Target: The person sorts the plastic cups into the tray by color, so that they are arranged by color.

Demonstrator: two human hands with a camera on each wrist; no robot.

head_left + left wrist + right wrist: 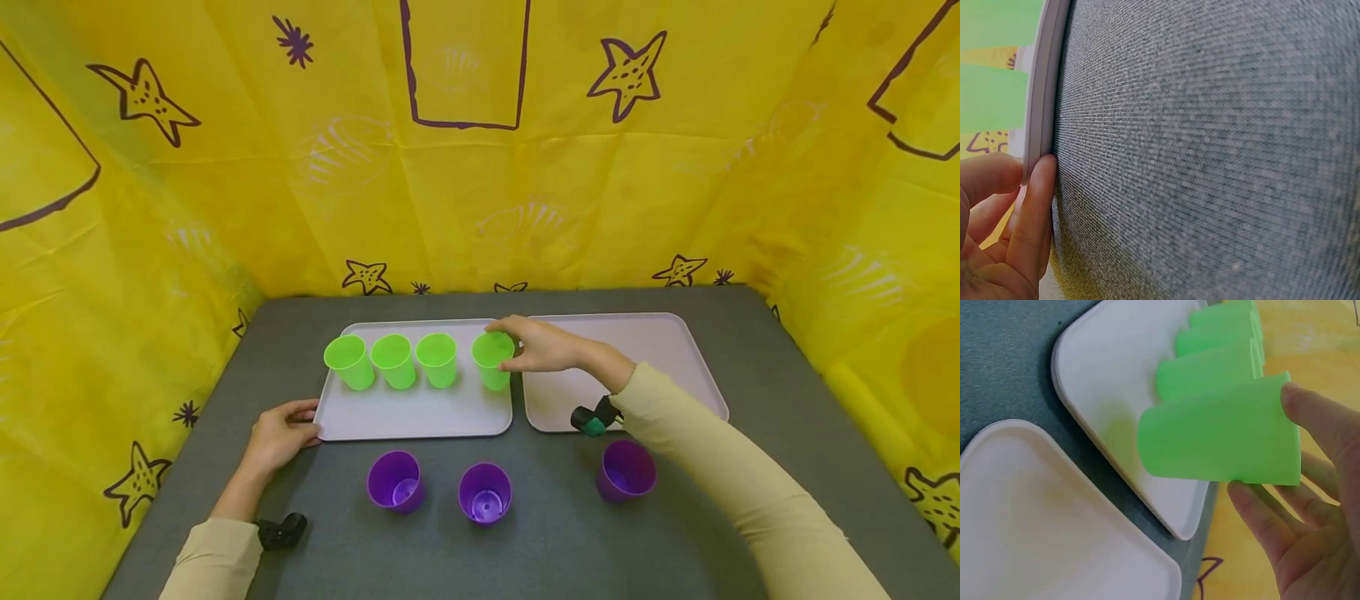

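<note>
My right hand [542,343] grips a green cup [491,360] near its rim, at the right end of the left tray [420,425]. In the right wrist view the thumb lies on one side of this cup [1219,434] and fingers on the other; whether its base touches the tray is hard to tell. Three more green cups stand upright in a row: one at the left [349,363], one in the middle [394,362] and one at the right [437,361]. My left hand [279,433] pinches the left tray's near-left edge, its rim [1041,94] between thumb and fingers.
A second pale tray [637,333] lies right of the first, under my right forearm. Three purple cups stand on the grey table in front: one left [396,482], one central [485,494], one right [626,472]. A yellow patterned cloth [450,208] surrounds the table.
</note>
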